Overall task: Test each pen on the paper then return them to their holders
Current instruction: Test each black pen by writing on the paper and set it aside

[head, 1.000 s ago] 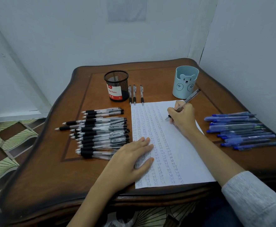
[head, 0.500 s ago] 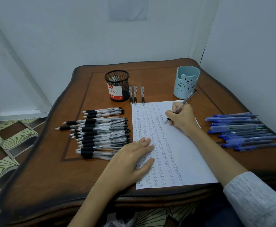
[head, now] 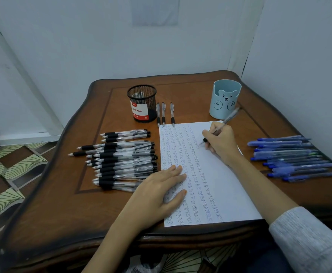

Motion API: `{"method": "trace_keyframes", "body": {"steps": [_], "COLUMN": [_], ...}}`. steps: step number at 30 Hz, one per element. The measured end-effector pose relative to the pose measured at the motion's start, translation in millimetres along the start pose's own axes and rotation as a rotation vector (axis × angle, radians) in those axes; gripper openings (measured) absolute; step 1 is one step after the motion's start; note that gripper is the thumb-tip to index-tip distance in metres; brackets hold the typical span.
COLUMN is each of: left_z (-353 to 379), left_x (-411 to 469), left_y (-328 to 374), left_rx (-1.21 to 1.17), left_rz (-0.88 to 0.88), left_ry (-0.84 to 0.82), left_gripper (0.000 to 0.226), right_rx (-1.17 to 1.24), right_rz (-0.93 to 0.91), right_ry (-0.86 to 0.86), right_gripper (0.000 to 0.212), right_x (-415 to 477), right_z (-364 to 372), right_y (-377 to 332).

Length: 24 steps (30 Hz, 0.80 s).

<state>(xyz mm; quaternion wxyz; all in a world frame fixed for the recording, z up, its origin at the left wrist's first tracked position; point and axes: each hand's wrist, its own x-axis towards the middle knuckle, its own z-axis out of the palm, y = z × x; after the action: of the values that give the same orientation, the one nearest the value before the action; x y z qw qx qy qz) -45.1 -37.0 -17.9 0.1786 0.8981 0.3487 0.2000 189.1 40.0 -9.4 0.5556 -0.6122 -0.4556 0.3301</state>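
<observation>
A white sheet of paper covered in columns of small marks lies in the middle of the wooden table. My right hand grips a black-grip pen with its tip on the upper part of the sheet. My left hand rests flat on the paper's left edge, fingers straight. A pile of black-grip pens lies left of the sheet. Three more black pens lie side by side above it. Blue pens are heaped at the right. A black mesh holder and a light blue bear holder stand at the back.
White walls close in behind and to the right of the table. Patterned floor tiles show at the left. The table's front edge runs just below the paper.
My right hand has shifted slightly down the sheet while writing with the pen. My left hand has stayed on the paper.
</observation>
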Motion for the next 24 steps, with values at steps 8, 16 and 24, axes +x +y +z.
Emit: {"method": "trace_keyframes", "body": {"steps": [8,16,24], "left_z": [-0.8,-1.5,-0.7], "left_x": [0.4,0.4,1.2], "left_y": [-0.6,-0.1,-3.5], "left_rx": [-0.013,-0.016,-0.025], "left_rz": [-0.009,-0.003,-0.003], "left_ry": [-0.011,-0.006,-0.014], "left_gripper": [0.057,0.057,0.058], "right_rx": [0.182,0.123,0.063], "right_rz": [-0.017,-0.032,0.154], "right_ry": [-0.006,-0.101,-0.112], "right_gripper": [0.030,0.039,0.034], "right_x": [-0.4,-8.6,2.4], "right_z": [-2.7,2.6,16.3], "right_y": [-1.0,-7.2,-17.3]}}
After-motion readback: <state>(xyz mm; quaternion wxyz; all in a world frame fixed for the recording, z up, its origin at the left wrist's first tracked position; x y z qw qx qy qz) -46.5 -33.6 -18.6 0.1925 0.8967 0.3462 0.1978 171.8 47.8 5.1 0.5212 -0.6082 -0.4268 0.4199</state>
